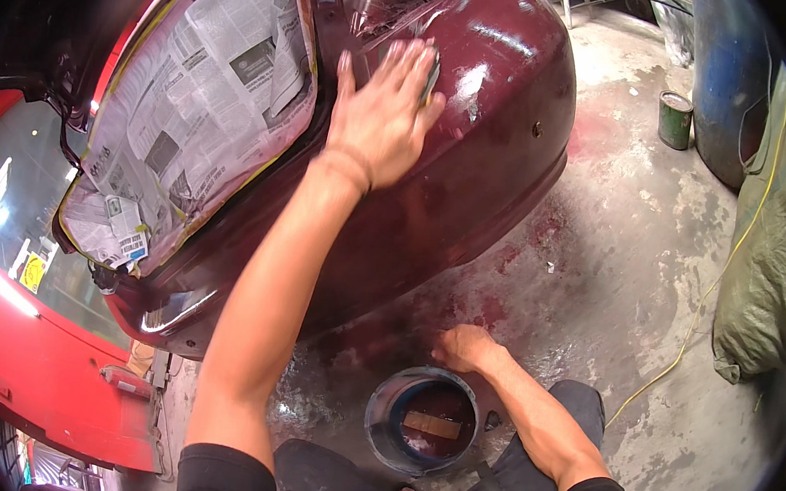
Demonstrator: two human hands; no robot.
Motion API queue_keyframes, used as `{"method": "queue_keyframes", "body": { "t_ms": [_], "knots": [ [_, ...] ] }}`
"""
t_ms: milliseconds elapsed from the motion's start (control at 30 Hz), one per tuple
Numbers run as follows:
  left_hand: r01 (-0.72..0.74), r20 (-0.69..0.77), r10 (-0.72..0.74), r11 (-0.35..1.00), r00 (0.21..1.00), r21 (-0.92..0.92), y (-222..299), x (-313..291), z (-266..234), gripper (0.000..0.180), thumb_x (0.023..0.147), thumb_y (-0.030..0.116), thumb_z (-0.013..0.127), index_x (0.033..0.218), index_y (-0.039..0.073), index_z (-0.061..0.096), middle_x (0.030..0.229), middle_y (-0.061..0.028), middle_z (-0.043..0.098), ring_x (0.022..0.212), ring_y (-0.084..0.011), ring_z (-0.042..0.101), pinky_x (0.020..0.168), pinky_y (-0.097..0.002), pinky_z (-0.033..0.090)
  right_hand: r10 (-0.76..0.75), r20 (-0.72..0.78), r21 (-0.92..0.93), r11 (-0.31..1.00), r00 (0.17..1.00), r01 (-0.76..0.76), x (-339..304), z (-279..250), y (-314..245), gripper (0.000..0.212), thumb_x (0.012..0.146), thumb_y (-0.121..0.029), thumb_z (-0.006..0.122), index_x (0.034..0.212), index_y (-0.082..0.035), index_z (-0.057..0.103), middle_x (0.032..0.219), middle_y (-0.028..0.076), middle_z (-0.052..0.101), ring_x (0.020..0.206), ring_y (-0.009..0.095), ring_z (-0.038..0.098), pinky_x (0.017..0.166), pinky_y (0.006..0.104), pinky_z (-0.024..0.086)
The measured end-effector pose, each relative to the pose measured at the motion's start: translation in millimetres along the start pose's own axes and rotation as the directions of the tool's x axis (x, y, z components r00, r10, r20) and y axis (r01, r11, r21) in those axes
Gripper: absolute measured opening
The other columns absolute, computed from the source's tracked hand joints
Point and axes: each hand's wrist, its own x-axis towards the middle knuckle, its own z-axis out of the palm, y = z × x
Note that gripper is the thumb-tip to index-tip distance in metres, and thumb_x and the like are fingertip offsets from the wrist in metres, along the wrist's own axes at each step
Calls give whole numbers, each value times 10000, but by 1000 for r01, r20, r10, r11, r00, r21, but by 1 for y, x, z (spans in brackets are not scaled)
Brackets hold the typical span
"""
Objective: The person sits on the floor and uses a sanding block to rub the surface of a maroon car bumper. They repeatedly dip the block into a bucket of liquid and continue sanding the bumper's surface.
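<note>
My left hand (381, 118) lies on the dark red, wet-looking car body panel (495, 95), fingers stretched forward and thumb out to the side. Pressed beneath its fingers is a dark, thin sanding pad (432, 79), of which only an edge shows. Low over the floor, my right hand (466, 347) is closed, its fingers curled and partly hidden. I cannot make out whether it holds anything. Just below that hand stands a dark bucket (375, 431) with reddish water and a brown rectangular block (431, 425) in it.
Newspaper (212, 71) masks the car's opening at left. Beyond it is a bright red vehicle (46, 365). At right are a green can (674, 120), a blue drum (730, 79), a green sack (763, 287) and a yellow cord (688, 351). The concrete floor (655, 240) is wet and stained.
</note>
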Motion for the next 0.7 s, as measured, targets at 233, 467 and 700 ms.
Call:
{"method": "queue_keyframes", "body": {
  "t_ms": [233,467,700],
  "knots": [
    [21,-28,-24,997,999,-81,12,7,4,697,1198,458,385,1791,107,281,1862,-93,306,1730,-296,253,1337,-763,101,-1,-133,13,1000,991,2,-14,4,-4,425,1059,-418,674,1288,-70,754,1074,240,810,1069,477,771,919,597,613],
    [43,-90,-56,989,994,-145,24,52,27,699,1167,511,408,1709,71,434,1829,-104,372,1706,-309,312,1300,-829,147,17,-29,-63,998,999,-19,-7,7,-10,406,1050,-414,692,1239,-69,791,1121,256,810,1102,467,772,945,578,621],
    [232,232,-160,915,959,-329,-30,-225,-67,671,1184,442,463,1751,95,372,1827,-154,355,1695,-361,323,1319,-731,224,-108,-146,-11,994,983,107,-4,13,-4,389,1027,-371,686,1193,-41,808,1111,281,800,1087,483,763,956,572,609]
  ]
}}
